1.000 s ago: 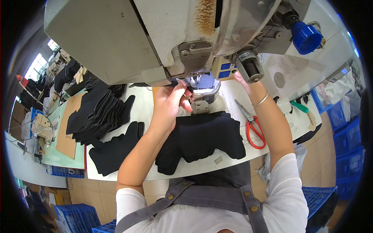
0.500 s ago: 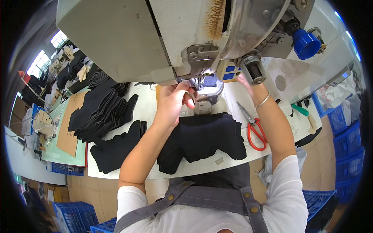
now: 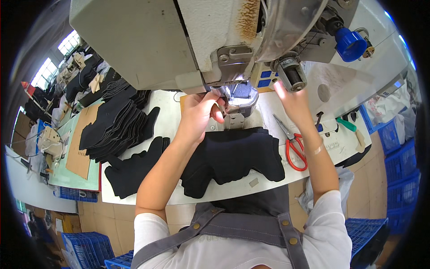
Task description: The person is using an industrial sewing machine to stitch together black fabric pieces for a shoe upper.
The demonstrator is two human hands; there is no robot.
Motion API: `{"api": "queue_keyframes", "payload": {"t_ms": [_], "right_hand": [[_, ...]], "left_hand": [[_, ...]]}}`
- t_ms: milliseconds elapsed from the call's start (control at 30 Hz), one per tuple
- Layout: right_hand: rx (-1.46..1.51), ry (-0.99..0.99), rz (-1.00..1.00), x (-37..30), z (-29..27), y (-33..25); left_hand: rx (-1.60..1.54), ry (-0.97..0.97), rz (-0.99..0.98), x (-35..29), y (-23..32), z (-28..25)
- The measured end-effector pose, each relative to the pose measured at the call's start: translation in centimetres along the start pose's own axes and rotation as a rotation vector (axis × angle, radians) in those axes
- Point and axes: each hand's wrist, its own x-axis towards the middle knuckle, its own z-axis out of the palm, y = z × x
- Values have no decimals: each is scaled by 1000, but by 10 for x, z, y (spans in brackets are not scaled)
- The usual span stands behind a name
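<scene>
Sewing machine (image 3: 134, 45) over desk (image 3: 268, 115) is apparently being adjusted at its lit stitching area (image 3: 242, 92), left hand (image 3: 195, 112) curled there, hold hidden, right hand (image 3: 294, 106) partly hidden, opening and hold indeterminable; careful fingertip work is presumably required next.

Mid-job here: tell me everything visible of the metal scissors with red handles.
The metal scissors with red handles lie on the white tabletop, right of the front black fabric stack. Their grey blades look closed, tapering to a tip that points away from the person and slightly left. The looped, plastic-looking handles face the person. The right forearm passes close alongside; contact is unclear. Neither hand holds them.
</scene>
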Motion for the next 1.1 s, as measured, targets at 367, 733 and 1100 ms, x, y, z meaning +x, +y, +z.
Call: {"api": "queue_keyframes", "payload": {"t_ms": [367, 733, 1100], "right_hand": [[-422, -594, -207, -95, -15, -39], [-43, -362, 29, -88, -10, -58], [199, -316, 102, -40, 10, -63]], "left_hand": [[76, 347, 284, -6, -3, -11], [-18, 917, -120, -173, -41, -123], [1011, 41, 574, -66, 33, -55]]}}
